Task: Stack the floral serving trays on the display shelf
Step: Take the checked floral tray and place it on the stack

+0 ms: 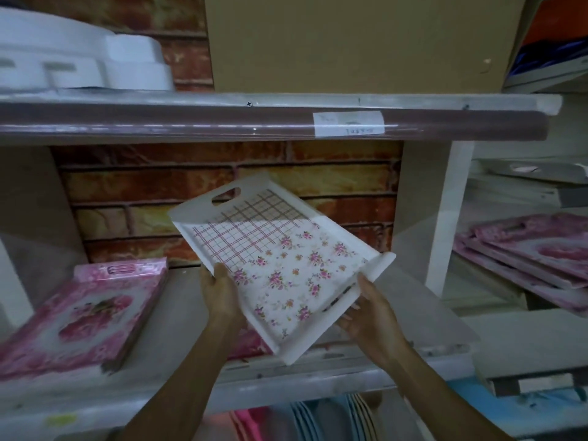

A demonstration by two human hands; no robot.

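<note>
A white serving tray (276, 262) with pink flowers and a plaid panel hangs tilted above the middle shelf (178, 316), its cut-out handle pointing to the back. My left hand (221, 296) grips its near-left rim. My right hand (370, 316) holds the near-right end by the handle. Under the tray a pink floral tray (246, 343) lies on the shelf, mostly hidden. A stack of pink floral trays (82, 313) rests on the left of the same shelf.
More pink trays (528, 249) lie stacked in the right bay behind a white upright (445, 218). A cardboard box (356, 39) and white foam pieces (79, 58) sit on the upper shelf. Coloured items stand below the shelf edge (318, 415).
</note>
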